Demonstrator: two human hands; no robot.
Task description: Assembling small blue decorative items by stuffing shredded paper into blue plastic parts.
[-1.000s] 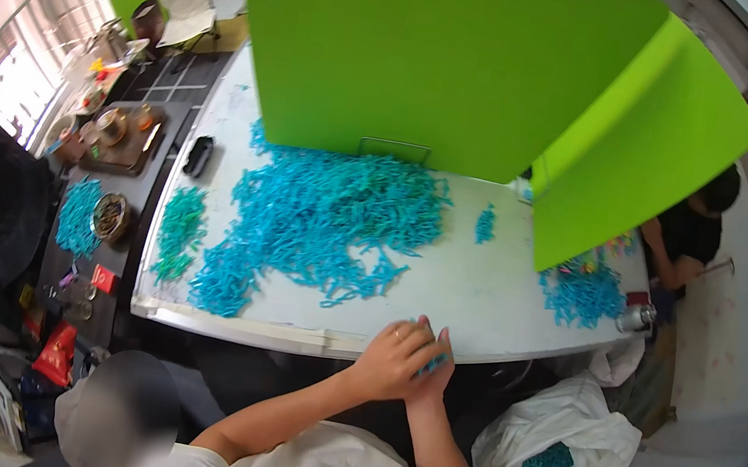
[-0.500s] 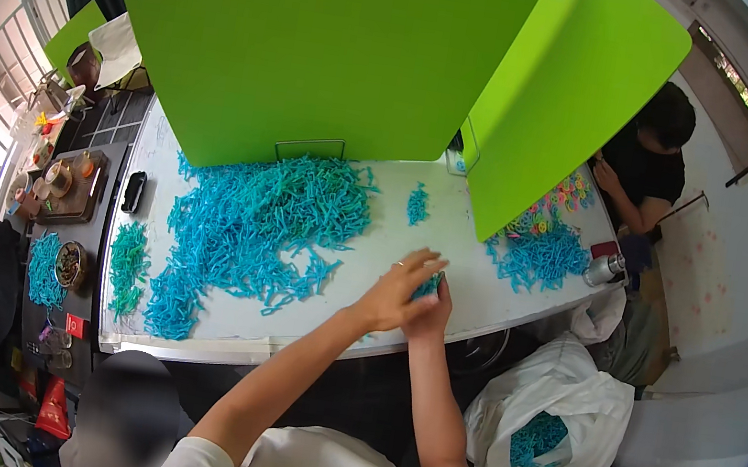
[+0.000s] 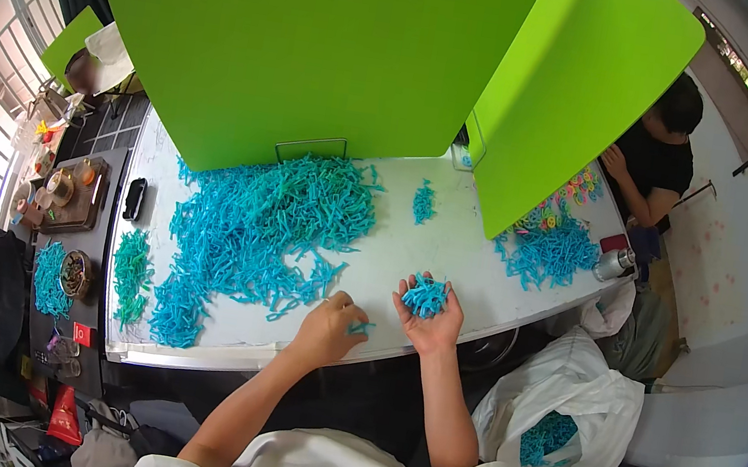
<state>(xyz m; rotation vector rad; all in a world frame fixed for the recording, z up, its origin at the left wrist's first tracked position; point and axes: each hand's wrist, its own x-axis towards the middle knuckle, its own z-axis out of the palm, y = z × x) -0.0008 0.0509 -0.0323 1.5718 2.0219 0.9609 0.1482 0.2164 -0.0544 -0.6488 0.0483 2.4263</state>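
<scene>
My right hand (image 3: pixel 433 330) is turned palm up, its fingers curled around a handful of small blue plastic pieces (image 3: pixel 425 297). My left hand (image 3: pixel 330 329) hovers by the table's front edge, with thumb and fingers closing on a small teal piece (image 3: pixel 361 328). To the left spreads a big heap of blue and teal plastic pieces (image 3: pixel 260 217), thin and short; their exact kind is too small to tell. A small cluster of the same pieces (image 3: pixel 424 202) lies farther back on the white table (image 3: pixel 391 246).
Green partition boards (image 3: pixel 316 41) stand at the back and right. A green pile (image 3: pixel 132 275) and black tray (image 3: pixel 136 198) lie left. Blue pieces (image 3: pixel 550 250) and a metal bottle (image 3: pixel 614 264) sit right, near another person (image 3: pixel 660 160). A white sack (image 3: pixel 603 413) holds teal pieces.
My hands have come apart. The left hand moved left and toward me, and the right hand opened upward, showing the blue handful in its palm.
</scene>
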